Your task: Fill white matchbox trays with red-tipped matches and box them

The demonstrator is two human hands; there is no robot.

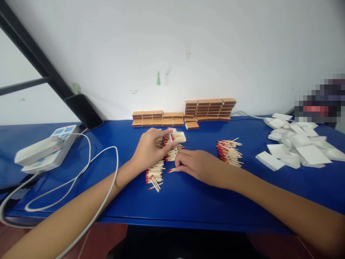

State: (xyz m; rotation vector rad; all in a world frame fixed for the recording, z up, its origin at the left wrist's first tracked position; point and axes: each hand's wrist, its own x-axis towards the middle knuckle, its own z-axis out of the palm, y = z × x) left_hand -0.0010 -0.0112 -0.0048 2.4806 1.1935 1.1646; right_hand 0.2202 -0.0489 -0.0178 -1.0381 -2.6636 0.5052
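Matchsticks [155, 171] with red heads lie in a loose heap in the head view, partly under and beside the left hand [148, 149], on a blue table [188, 207]. The left thumb and a finger are set apart, gripping a white matchbox tray [183, 136] between them at its near-left end; pale matches lie in the tray, their red heads toward the hand. The remaining left fingers are mostly hidden behind the hand.

The right hand [195, 163] is just to the right and nearer the person, its thumb and forefinger pinching a few matches [172, 170] low over the table, red heads pointing left; the other fingers look curled in, and their exact number cannot be told.

A second match heap [229, 153] lies beyond the right forearm. Farther right, white trays [296, 144] are jumbled together. Along the wall stand stacked orange-brown matchboxes [210, 109], one single matchbox [192, 126] in front of them. At left are a white power strip [66, 133] and a white cable [118, 160] crossing over the left forearm.
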